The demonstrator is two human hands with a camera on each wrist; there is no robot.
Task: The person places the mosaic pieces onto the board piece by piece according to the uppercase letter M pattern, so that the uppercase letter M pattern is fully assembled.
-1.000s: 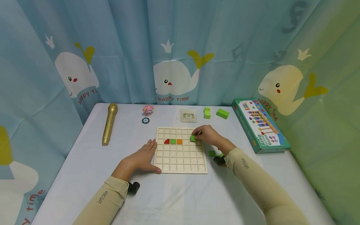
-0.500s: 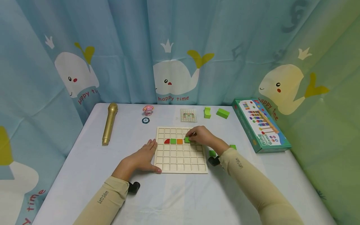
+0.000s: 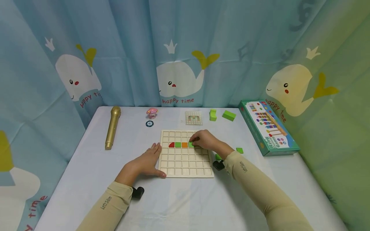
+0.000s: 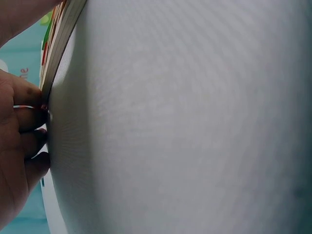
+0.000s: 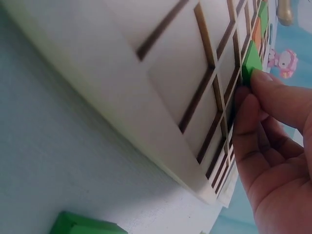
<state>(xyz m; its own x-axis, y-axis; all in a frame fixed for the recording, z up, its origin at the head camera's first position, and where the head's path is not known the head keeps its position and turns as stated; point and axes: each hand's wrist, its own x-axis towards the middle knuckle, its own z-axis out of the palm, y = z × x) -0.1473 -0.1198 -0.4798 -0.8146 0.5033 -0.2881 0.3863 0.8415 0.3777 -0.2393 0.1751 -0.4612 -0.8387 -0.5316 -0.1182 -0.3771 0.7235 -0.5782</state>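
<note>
A pale wooden grid board lies in the middle of the table. In one row of it sit a red rounded-corner tile, a green square tile and an orange square tile. Just right of the orange one, thumb and fingers of my right hand pinch another green square tile, its near part covered by the fingertips. My left hand rests along the board's left edge with fingers extended, the thumb at the front-left corner. In the left wrist view its fingertips meet the board's side.
Beside the right wrist lie a green block and a green tile. Along the back are a pattern card, green blocks, a pink figurine and a round disc. A gold microphone and a game box flank them.
My right hand has carried the green tile leftward across the board, up to the spot beside the orange tile. The left hand has stayed in place.
</note>
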